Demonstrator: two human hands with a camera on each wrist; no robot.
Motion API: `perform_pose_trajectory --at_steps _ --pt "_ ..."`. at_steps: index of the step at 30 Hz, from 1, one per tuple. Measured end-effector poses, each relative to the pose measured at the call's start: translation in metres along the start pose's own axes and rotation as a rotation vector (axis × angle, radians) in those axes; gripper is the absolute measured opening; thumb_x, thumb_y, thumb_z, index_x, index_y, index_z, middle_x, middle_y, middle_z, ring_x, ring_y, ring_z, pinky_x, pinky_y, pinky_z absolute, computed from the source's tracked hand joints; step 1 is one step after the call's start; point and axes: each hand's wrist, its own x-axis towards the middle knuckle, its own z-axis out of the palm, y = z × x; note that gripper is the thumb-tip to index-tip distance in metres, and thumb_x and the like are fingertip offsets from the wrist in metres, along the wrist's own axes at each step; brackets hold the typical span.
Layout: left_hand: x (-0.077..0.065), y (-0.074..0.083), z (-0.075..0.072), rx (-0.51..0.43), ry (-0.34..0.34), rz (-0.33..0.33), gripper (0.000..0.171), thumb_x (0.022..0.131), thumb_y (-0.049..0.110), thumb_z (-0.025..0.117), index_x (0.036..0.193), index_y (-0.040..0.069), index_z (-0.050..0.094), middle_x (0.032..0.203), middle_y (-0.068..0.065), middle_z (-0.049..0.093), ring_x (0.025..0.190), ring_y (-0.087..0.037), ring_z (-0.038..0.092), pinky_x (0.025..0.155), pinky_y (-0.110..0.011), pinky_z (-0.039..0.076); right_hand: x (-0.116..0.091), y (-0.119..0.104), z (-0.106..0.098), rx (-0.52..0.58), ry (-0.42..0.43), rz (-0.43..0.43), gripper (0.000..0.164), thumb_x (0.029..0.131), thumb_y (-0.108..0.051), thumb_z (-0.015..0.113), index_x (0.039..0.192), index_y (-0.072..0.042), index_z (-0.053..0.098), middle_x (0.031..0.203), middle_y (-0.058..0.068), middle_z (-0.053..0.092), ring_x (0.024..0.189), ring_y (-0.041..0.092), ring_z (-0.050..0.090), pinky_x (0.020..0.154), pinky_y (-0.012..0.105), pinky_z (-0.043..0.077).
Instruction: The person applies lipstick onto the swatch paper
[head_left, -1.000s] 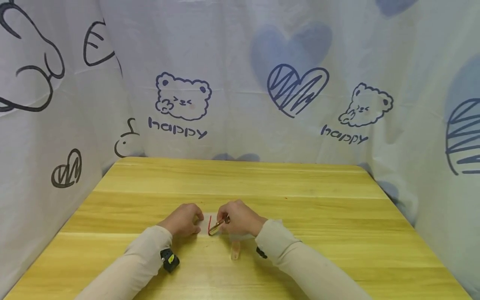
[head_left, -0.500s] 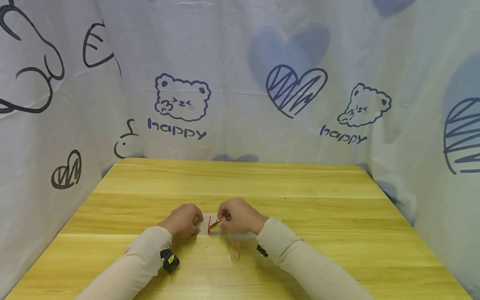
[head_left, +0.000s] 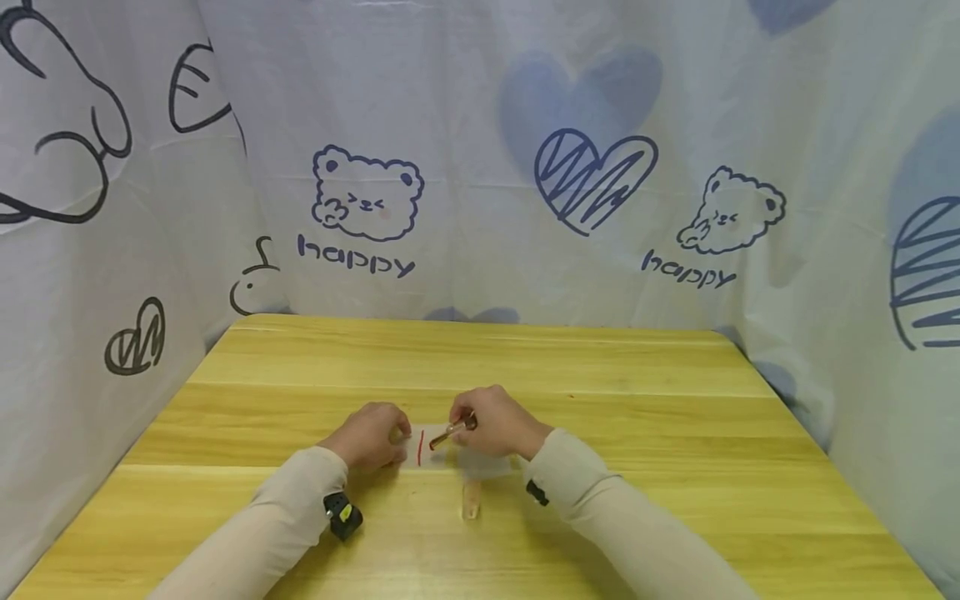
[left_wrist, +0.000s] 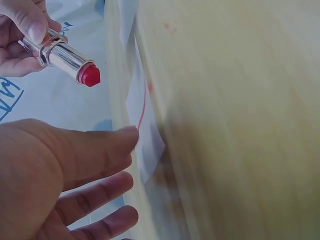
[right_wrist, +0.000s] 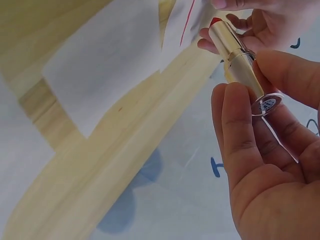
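My right hand (head_left: pixel 501 421) pinches a gold lipstick (head_left: pixel 450 432) between thumb and fingers. Its red tip (left_wrist: pixel 91 76) points down to the left and is apart from the paper. White paper (head_left: pixel 435 454) lies on the table under it, with one straight red line (head_left: pixel 421 448) near its left end. My left hand (head_left: pixel 371 437) rests at that left end, thumb on the paper (left_wrist: pixel 150 150) and fingers loosely spread. In the right wrist view the white paper (right_wrist: pixel 107 65) appears in two parts; whether it is one sheet I cannot tell.
A small pinkish, see-through piece (head_left: pixel 471 502) lies just in front of the paper. Faint red specks (left_wrist: pixel 171 28) mark the wooden table (head_left: pixel 637 500). A white printed curtain (head_left: pixel 465 100) hangs behind the table and along both sides.
The lipstick has come off the lower end of the red line; my right hand has carried it up and to the right. My left hand stays almost in place.
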Motion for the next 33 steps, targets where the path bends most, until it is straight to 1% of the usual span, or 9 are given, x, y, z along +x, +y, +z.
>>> perform_pose_trajectory --at_steps 5,9,12,16,20,23,27,31,33 --pt "0.000 0.005 0.001 -0.015 0.023 0.016 0.022 0.083 0.012 0.077 0.101 0.003 0.071 0.109 -0.012 0.066 0.105 -0.032 0.060 0.090 -0.047 0.048 -0.004 0.005 -0.004 0.003 0.015 0.012 0.004 0.089 -0.013 0.071 0.089 -0.014 0.067 0.084 -0.004 0.064 0.073 0.006 0.059 0.065 0.024 0.050" --pt "0.005 0.010 0.001 0.004 0.046 0.036 0.019 0.084 0.014 0.076 0.099 0.004 0.071 0.109 -0.012 0.066 0.109 -0.033 0.059 0.094 -0.047 0.046 -0.006 0.011 -0.010 0.004 0.043 0.006 0.005 0.089 -0.012 0.072 0.091 -0.012 0.068 0.085 -0.003 0.065 0.074 0.008 0.059 0.065 0.026 0.051" --pt "0.009 0.015 0.001 0.004 0.042 0.037 0.020 0.084 0.016 0.077 0.100 0.004 0.072 0.110 -0.012 0.066 0.111 -0.034 0.057 0.097 -0.047 0.044 -0.008 0.014 -0.014 0.008 0.059 0.004 0.004 0.089 -0.011 0.072 0.091 -0.011 0.068 0.085 -0.002 0.065 0.074 0.009 0.059 0.066 0.028 0.051" --pt "0.015 0.022 0.004 0.003 0.033 0.051 0.024 0.084 0.017 0.077 0.103 0.003 0.071 0.111 -0.012 0.066 0.111 -0.034 0.057 0.097 -0.047 0.044 -0.010 0.019 -0.018 0.006 0.074 0.020 0.004 0.089 -0.012 0.072 0.091 -0.011 0.068 0.086 -0.002 0.065 0.075 0.009 0.058 0.066 0.028 0.051" --pt "0.019 0.027 0.007 -0.008 0.035 0.087 0.026 0.084 0.018 0.077 0.104 0.003 0.071 0.110 -0.012 0.066 0.110 -0.033 0.058 0.097 -0.046 0.045 -0.013 0.025 -0.021 0.005 0.088 0.034 0.004 0.088 -0.012 0.072 0.090 -0.012 0.068 0.086 -0.003 0.065 0.073 0.008 0.057 0.065 0.028 0.050" --pt "0.023 0.031 0.010 -0.012 0.048 0.132 0.027 0.082 0.017 0.079 0.102 0.002 0.071 0.106 -0.011 0.067 0.108 -0.032 0.058 0.096 -0.046 0.045 -0.015 0.029 -0.024 0.011 0.098 0.035 0.004 0.088 -0.011 0.072 0.089 -0.011 0.068 0.085 -0.002 0.065 0.071 0.009 0.056 0.064 0.028 0.050" --pt "0.028 0.037 0.015 -0.023 0.048 0.174 0.030 0.077 0.015 0.083 0.100 0.001 0.071 0.103 -0.012 0.067 0.106 -0.033 0.059 0.095 -0.046 0.045 -0.018 0.036 -0.025 0.017 0.099 0.043 0.004 0.088 -0.011 0.072 0.088 -0.011 0.067 0.085 -0.003 0.065 0.071 0.009 0.056 0.064 0.028 0.050" --pt "0.032 0.043 0.020 -0.048 0.019 0.177 0.032 0.075 0.016 0.085 0.100 0.002 0.071 0.103 -0.011 0.067 0.104 -0.032 0.059 0.093 -0.046 0.047 -0.020 0.044 -0.025 0.016 0.105 0.054 0.005 0.087 -0.011 0.072 0.088 -0.011 0.067 0.084 -0.002 0.065 0.072 0.009 0.057 0.064 0.028 0.050" --pt "0.034 0.045 0.023 -0.048 0.005 0.175 0.032 0.075 0.018 0.085 0.099 0.003 0.072 0.101 -0.009 0.068 0.102 -0.030 0.060 0.090 -0.044 0.048 -0.021 0.047 -0.025 0.012 0.111 0.055 0.006 0.086 -0.010 0.073 0.088 -0.011 0.067 0.084 -0.002 0.065 0.072 0.009 0.057 0.065 0.028 0.050"
